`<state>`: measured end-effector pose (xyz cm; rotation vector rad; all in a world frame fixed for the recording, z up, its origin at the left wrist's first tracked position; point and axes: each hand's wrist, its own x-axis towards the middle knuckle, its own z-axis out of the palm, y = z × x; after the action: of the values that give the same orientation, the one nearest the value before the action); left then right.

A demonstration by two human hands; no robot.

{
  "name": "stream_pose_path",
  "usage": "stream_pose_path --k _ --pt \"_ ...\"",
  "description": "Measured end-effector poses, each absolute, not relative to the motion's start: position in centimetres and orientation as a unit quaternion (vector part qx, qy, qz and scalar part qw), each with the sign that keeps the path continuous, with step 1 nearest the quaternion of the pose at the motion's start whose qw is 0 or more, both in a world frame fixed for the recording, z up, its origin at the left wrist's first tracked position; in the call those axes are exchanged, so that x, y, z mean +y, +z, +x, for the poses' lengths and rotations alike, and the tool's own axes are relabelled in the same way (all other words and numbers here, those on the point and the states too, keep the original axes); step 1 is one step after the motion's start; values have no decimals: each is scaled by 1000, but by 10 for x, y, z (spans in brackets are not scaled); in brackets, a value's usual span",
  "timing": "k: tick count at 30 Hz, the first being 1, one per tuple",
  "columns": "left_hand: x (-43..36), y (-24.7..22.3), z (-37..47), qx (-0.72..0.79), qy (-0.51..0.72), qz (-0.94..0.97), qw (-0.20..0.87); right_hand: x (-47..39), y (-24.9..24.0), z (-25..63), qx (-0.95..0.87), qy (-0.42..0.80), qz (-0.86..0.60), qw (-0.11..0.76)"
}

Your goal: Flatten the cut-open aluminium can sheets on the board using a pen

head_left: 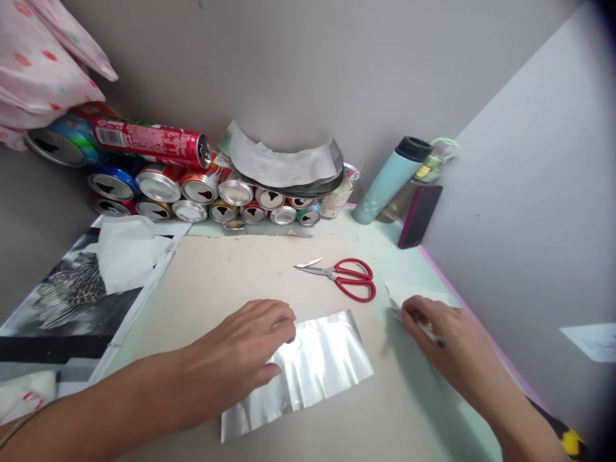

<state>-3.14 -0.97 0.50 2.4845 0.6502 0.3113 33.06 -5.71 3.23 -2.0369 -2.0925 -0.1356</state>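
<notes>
A silvery, slightly creased metal sheet [322,359], apparently cut from a can, lies in front of me. Over its left part hovers my left hand [260,340], palm down, thumb apart from the bent fingers and nothing visible in its grip. To the right, my right hand [443,327] has its fingers curled round a slim whitish pen-like stick [427,332] with a dark end. That hand is beside a white piece of paper [418,293], which it partly covers. Red-handled scissors [353,279] rest with blades parted beyond the sheet.
Stacked drink cans [206,189] line the back wall, with curved cut metal sheets [283,163] on top. A light blue bottle [387,186] and a phone [420,217] stand at back right. White tissue [126,253] lies on a printed picture [67,295] at left.
</notes>
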Motion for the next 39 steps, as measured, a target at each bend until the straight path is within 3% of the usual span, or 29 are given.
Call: stream_pose_path --k 7,15,21,27,30,34,39 --pt "-7 31 -27 340 -9 896 286 -69 40 312 -687 -110 -671 255" --pt "-10 38 -25 362 -62 884 289 -75 23 235 -891 11 -414 184" --pt "-7 24 -31 284 43 930 230 -71 8 230 -895 18 -409 178" --pt "-1 5 -20 259 -45 937 232 -76 4 234 -865 6 -430 257" --pt "-3 5 -17 267 -67 930 242 -85 12 233 -848 81 -418 315" --pt "-5 7 -16 272 -86 927 245 -92 27 219 -785 303 -408 354" --pt "-5 4 -18 268 -67 927 253 -87 25 197 -715 454 -410 339"
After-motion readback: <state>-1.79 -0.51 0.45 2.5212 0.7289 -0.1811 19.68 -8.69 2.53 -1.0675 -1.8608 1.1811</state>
